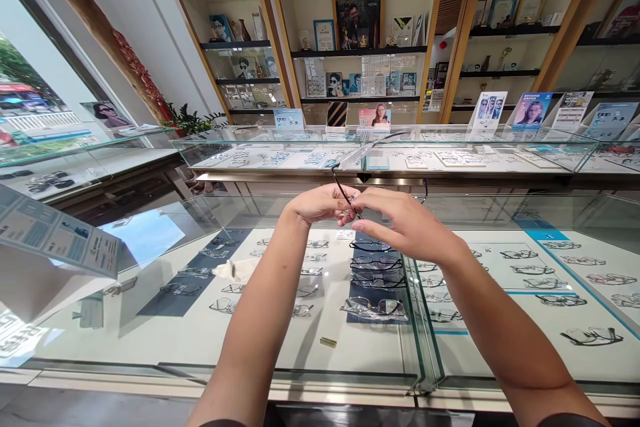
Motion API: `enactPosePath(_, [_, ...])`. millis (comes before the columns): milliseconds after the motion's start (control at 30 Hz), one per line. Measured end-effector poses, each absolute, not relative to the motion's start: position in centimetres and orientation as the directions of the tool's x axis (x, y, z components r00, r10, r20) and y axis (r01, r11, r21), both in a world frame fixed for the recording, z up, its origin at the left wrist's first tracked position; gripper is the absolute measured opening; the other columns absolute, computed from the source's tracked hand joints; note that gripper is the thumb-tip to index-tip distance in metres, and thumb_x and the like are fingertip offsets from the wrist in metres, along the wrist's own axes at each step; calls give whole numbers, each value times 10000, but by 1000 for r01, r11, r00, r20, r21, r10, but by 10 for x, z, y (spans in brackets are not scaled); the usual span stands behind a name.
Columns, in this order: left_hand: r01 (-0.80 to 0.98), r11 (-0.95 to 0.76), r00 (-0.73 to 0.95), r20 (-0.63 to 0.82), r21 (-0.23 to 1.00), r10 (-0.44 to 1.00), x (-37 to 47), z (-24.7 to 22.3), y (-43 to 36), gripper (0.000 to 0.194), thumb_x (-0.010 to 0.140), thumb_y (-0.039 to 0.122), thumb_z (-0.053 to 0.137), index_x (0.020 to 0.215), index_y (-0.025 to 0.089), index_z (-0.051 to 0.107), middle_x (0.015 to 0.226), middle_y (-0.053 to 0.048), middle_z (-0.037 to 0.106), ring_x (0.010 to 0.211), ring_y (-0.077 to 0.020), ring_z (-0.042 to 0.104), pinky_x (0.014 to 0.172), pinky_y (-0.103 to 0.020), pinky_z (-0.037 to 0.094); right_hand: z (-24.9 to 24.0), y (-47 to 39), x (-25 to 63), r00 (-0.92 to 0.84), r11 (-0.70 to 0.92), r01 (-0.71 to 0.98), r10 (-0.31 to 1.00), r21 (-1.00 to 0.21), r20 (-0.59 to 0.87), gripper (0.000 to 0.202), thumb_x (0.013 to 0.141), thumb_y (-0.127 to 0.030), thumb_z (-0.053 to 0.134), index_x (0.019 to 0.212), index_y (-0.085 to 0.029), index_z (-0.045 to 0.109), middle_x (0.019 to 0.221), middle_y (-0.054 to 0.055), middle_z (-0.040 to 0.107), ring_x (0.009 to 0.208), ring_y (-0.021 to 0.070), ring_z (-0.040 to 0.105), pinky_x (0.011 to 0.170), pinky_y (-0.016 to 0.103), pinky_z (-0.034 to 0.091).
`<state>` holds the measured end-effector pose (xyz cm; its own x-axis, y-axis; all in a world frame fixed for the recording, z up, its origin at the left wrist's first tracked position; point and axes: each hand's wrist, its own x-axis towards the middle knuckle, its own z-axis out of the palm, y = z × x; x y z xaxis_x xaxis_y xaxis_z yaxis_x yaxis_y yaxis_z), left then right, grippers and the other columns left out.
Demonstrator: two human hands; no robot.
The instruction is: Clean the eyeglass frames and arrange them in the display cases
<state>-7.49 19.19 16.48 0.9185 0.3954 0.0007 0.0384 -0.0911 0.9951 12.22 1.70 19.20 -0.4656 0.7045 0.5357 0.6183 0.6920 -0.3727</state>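
A pair of dark-framed glasses (341, 185) is held up over the glass display counter. My left hand (323, 205) is closed on the frame, its fingers bent around the middle of it. From the right, my right hand (400, 219) reaches across and pinches the same glasses, its fingers partly covering them. One thin temple rises above my left hand; another dark tip shows beyond my right hand. Below, inside the case, lie rows of glasses, among them black frames (377, 280) on a dark strip and a thin-rimmed pair (375, 307).
The glass counter's front edge (240, 372) runs below my forearms. A tilted price sign (55, 230) stands at the left. Inside the case are a beige cloth (235, 271) and a small gold piece (328, 342). Another glass showcase (450, 170) stands beyond, with wall shelves behind it.
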Motion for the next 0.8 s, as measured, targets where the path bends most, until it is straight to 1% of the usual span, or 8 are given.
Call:
enactPosePath(133, [-1, -50, 906, 22, 999, 422, -71, 164, 193, 474, 568, 407, 1045, 799, 145, 725, 605, 10, 620, 531, -100, 555, 562, -225, 444, 188, 19, 123, -439, 706, 608, 681, -364, 587, 220, 1115, -384, 608, 1212, -240, 745, 1358, 93, 765, 1215, 260, 706, 985, 393, 525])
enactPosePath(233, [-18, -34, 893, 31, 999, 450, -69, 163, 194, 468, 569, 367, 1042, 811, 138, 713, 619, 6, 645, 531, -102, 561, 562, -223, 443, 186, 23, 124, -426, 720, 602, 655, -345, 624, 231, 1116, -376, 611, 1249, -228, 729, 1306, 101, 771, 1163, 256, 708, 964, 394, 523])
enactPosePath(433, [-83, -22, 882, 84, 996, 464, -67, 162, 193, 496, 591, 369, 1052, 804, 149, 662, 647, 15, 649, 532, -95, 554, 554, -218, 440, 185, 26, 125, -421, 726, 602, 644, -334, 639, 197, 1120, -357, 604, 1195, -217, 720, 1173, 83, 762, 1060, 240, 686, 909, 386, 514])
enactPosePath(667, [-97, -32, 887, 102, 995, 451, -66, 161, 193, 492, 606, 367, 1048, 774, 147, 641, 665, 11, 644, 534, -89, 547, 553, -218, 426, 184, 26, 126, -422, 734, 579, 642, -355, 640, 200, 1124, -361, 602, 1216, -221, 711, 1201, 79, 752, 1085, 234, 675, 935, 394, 509])
enactPosePath(800, [-82, -51, 893, 96, 995, 440, -66, 161, 193, 498, 603, 397, 1045, 758, 146, 644, 656, 9, 636, 542, -96, 541, 553, -224, 412, 184, 27, 125, -425, 748, 554, 632, -366, 648, 187, 1118, -356, 612, 1203, -227, 718, 1186, 75, 758, 1072, 230, 682, 936, 392, 516])
